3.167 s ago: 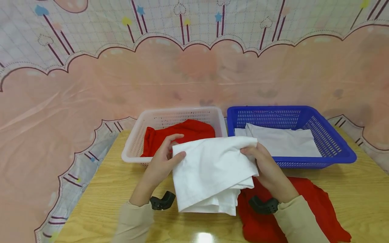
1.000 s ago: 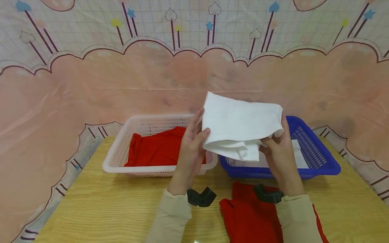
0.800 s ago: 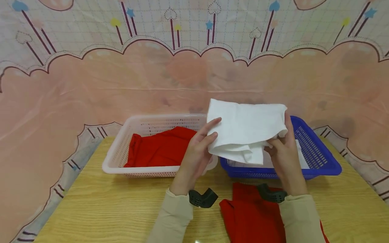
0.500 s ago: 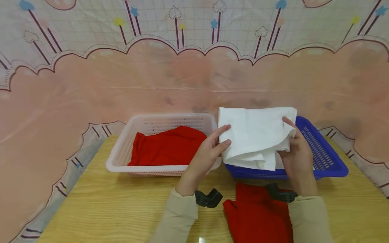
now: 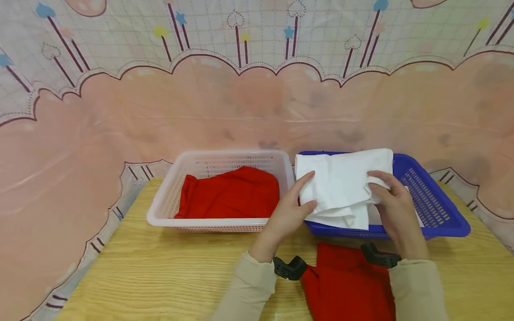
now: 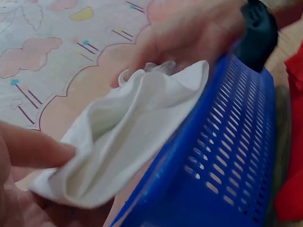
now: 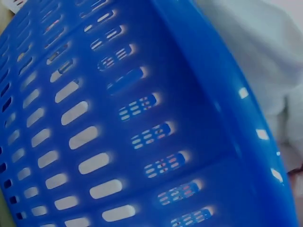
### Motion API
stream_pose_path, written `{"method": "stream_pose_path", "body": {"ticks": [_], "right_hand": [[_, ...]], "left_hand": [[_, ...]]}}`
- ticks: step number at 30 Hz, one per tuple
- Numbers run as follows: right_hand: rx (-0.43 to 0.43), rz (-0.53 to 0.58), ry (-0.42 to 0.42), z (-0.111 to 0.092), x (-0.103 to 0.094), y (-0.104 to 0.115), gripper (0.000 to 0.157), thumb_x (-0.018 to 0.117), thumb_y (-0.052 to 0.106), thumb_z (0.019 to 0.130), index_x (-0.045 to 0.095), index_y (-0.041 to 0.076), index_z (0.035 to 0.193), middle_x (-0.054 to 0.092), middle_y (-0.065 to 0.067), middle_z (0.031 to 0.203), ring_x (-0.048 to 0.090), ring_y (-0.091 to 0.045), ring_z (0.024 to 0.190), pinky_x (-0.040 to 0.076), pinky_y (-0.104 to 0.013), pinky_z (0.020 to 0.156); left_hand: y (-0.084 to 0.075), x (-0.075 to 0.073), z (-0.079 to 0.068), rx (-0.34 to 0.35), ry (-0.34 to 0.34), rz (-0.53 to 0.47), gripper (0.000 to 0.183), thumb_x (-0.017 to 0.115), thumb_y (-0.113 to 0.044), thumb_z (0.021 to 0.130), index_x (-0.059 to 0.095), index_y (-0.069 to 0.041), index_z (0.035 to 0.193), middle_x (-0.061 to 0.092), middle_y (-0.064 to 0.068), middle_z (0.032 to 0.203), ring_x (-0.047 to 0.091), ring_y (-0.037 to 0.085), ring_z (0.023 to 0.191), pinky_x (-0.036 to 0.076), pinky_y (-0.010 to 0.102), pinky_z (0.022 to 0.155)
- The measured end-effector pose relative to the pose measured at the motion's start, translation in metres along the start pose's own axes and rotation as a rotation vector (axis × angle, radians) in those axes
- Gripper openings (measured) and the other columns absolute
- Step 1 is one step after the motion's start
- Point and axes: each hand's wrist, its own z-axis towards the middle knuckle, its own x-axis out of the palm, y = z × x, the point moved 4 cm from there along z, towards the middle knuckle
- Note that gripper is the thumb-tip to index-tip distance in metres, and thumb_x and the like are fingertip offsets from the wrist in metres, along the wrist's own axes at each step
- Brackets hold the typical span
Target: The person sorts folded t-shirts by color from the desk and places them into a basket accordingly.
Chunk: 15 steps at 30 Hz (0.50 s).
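Note:
A folded white cloth (image 5: 339, 178) hangs between both hands over the blue basket (image 5: 443, 232) in the head view. My left hand (image 5: 287, 218) pinches its left edge, thumb in front. On the right side, the fingers of my right hand (image 5: 395, 205) are bent over the cloth's gathered edge. The left wrist view shows the cloth's loose layers (image 6: 137, 127) close above the basket's rim (image 6: 165, 161). Only the basket's slotted wall (image 7: 128, 94) and a blurred piece of white cloth (image 7: 260, 47) fill the right wrist view. Another white cloth (image 5: 374, 216) lies inside the basket, mostly hidden.
To the left stands a white basket (image 5: 166, 220) with red cloth (image 5: 229, 196) in it. Another red cloth (image 5: 353, 285) lies on the wooden table (image 5: 160, 276) before the blue basket, partly under the right forearm. A patterned curtain (image 5: 225, 116) hangs behind the baskets.
Both hands have carried the white cloth rightward, raised it, then lowered it over the blue basket. The right fingers have moved round to the cloth's front. The baskets stay put.

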Motion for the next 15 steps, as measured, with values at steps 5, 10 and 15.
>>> {"method": "stream_pose_path", "body": {"ticks": [5,10,15], "right_hand": [[0.017,-0.117,-0.016,0.0011,-0.0031,-0.0053,0.014,0.054,0.006,0.088,0.062,0.003,0.099,0.044,-0.008,0.107,0.053,-0.014,0.082,0.047,-0.019,0.067],[0.036,-0.158,0.014,0.0014,-0.0026,-0.0070,0.026,0.054,0.012,0.089,0.059,0.004,0.113,0.044,-0.008,0.113,0.053,-0.013,0.086,0.047,-0.018,0.070],[0.077,-0.222,0.031,0.0030,-0.0018,-0.0083,0.048,0.056,0.019,0.088,0.043,0.019,0.134,0.025,-0.010,0.137,0.042,-0.017,0.107,0.043,-0.014,0.079]], "left_hand": [[0.0035,0.0066,-0.0004,0.004,-0.013,0.137,0.060,0.054,-0.004,0.086,0.034,-0.028,0.137,0.034,-0.007,0.138,0.032,0.009,0.125,0.026,0.033,0.102],[0.0053,0.0089,-0.0006,0.013,-0.022,0.215,0.059,0.054,-0.005,0.086,0.035,-0.027,0.137,0.036,-0.006,0.138,0.033,0.009,0.124,0.026,0.034,0.102],[0.0042,0.0103,-0.0021,0.029,-0.030,0.306,0.059,0.054,-0.008,0.086,0.033,-0.027,0.138,0.039,-0.001,0.136,0.037,0.013,0.122,0.029,0.035,0.101]]}}
